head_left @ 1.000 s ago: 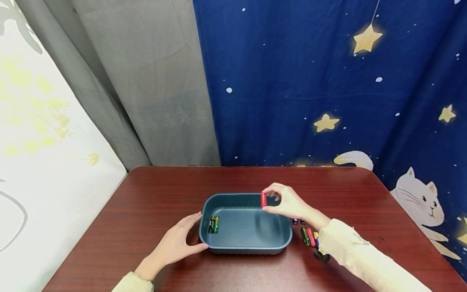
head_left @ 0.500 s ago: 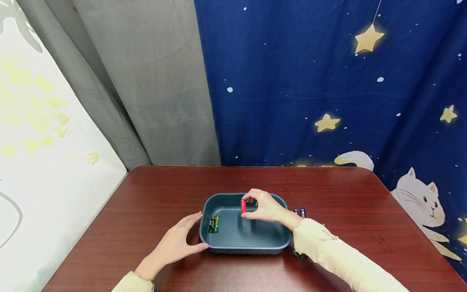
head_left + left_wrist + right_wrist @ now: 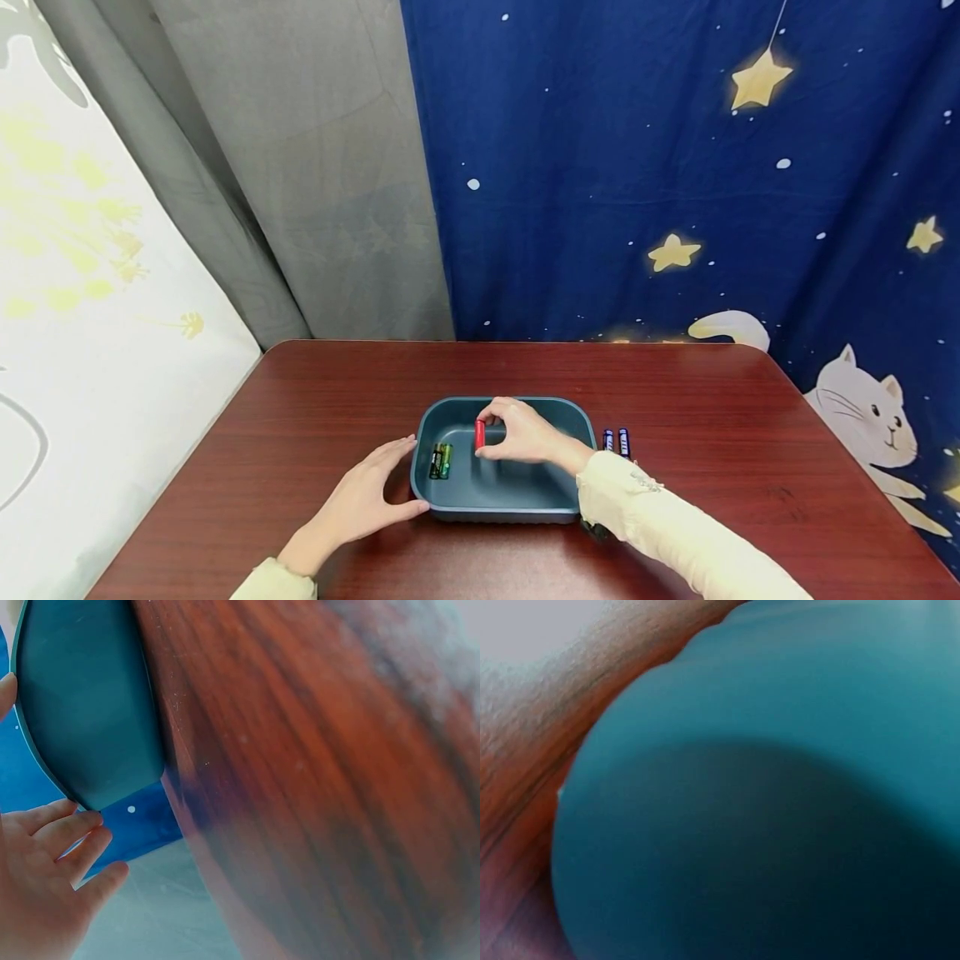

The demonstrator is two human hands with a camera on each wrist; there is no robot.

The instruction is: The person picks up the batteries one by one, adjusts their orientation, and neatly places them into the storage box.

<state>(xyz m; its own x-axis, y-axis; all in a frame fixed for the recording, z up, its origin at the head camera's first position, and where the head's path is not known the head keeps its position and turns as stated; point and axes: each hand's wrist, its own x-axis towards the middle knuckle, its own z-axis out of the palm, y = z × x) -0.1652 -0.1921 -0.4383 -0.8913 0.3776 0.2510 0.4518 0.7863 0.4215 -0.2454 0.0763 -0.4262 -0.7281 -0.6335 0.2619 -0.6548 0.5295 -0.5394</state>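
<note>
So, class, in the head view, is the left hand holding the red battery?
No, the right hand pinches the red battery, while the left hand rests against the tray.

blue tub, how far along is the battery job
Seemingly done: two green batteries lie in the tub. In hand: the right hand pinches a red battery over it. Remaining, probably: two blue batteries on the table beside the tub; the sleeve may hide more.

On table (image 3: pixel 360 375), tub (image 3: pixel 502 516). Inside at nine o'clock, two batteries (image 3: pixel 446 461); just outside at three, further batteries (image 3: pixel 624 442); beyond table at twelve, curtain (image 3: pixel 555 208).
</note>
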